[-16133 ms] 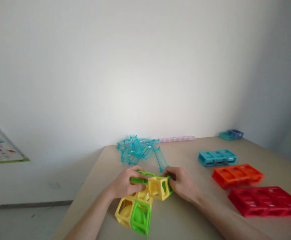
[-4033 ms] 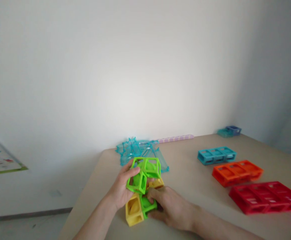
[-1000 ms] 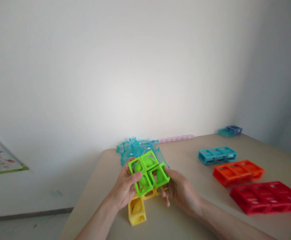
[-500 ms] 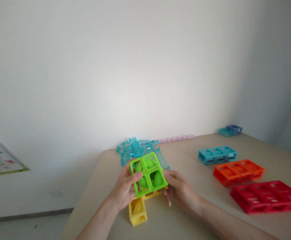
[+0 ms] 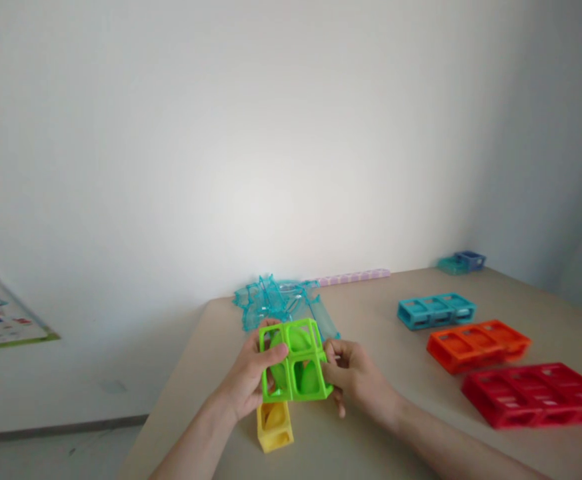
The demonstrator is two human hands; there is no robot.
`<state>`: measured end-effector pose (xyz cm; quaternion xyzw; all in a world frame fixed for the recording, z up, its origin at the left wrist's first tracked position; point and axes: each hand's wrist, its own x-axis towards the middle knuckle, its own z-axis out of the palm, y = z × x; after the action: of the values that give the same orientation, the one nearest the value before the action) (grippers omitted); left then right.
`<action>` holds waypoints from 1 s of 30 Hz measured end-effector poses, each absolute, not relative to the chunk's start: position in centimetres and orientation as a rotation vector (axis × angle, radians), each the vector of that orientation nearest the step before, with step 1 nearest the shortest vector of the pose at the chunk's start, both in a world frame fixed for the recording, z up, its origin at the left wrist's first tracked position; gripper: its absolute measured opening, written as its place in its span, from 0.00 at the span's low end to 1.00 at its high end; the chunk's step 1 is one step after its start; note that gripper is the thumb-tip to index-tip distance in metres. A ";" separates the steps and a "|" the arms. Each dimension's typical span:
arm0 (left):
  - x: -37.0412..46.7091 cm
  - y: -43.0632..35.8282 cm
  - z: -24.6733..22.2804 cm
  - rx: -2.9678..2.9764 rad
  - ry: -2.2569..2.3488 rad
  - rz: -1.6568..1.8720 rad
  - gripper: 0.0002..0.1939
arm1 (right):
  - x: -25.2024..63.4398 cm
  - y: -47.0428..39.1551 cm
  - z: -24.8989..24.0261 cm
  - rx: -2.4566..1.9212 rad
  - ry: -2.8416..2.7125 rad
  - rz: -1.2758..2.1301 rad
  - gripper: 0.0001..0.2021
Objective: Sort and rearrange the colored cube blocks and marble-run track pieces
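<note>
The green block [image 5: 291, 360], four open cubes in a square, is held up over the table [image 5: 365, 310]. A second ago its lower right cube sat askew; now it lines up with the rest, so the four seem to make one piece. The block also looks tipped differently, hiding yellow parts that showed under its edge. The left hand [image 5: 247, 377] is clamped on its left side, thumb across the front; the right hand [image 5: 358, 377] pinches its right edge, lower fingers loosely curled. Just below, a yellow block [image 5: 275, 427] sits on the table. Behind lie clear blue pieces [image 5: 271, 303]; well to the right are a teal block [image 5: 435, 311], an orange block [image 5: 478, 347] and a red block [image 5: 535, 395].
</note>
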<state>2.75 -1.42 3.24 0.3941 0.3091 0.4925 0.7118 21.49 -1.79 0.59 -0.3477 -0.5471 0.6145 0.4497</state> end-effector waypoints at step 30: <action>3.1 -1.5 3.3 0.906 0.716 1.081 0.22 | 20.9 -2.8 0.3 -0.799 -1.258 1.401 0.20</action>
<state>3.13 -1.48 3.27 0.4071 0.3219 0.4860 0.7032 20.91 -2.80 0.30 -0.3335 -0.5250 0.5844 0.5211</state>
